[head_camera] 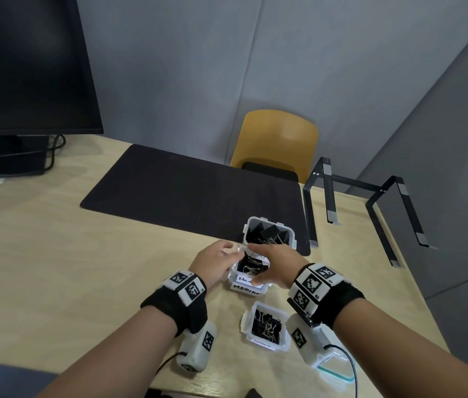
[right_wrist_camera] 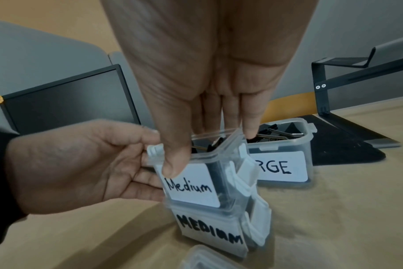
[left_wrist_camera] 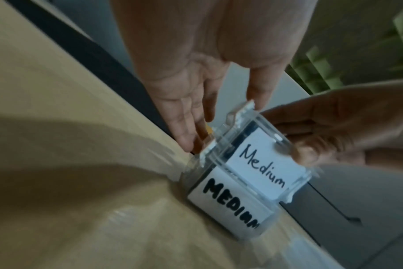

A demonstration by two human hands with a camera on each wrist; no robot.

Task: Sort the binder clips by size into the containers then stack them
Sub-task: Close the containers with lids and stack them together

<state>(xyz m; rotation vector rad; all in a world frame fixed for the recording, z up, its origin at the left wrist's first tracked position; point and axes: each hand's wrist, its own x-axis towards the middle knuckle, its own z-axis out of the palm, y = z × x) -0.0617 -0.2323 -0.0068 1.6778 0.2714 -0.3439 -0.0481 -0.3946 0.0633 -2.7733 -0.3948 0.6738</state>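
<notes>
Evidently the stacking has begun: the right hand grips the upper Medium container from above, thumb on its label and fingers over the far rim, seating it on the lower MEDIUM container. The left hand cups the upper container's side, fingers loosely bent against the wall, probably to keep it square while it settles. Clips show inside. Behind waits the Large container, open on the mat's edge; the Small container sits nearer on the desk.
</notes>
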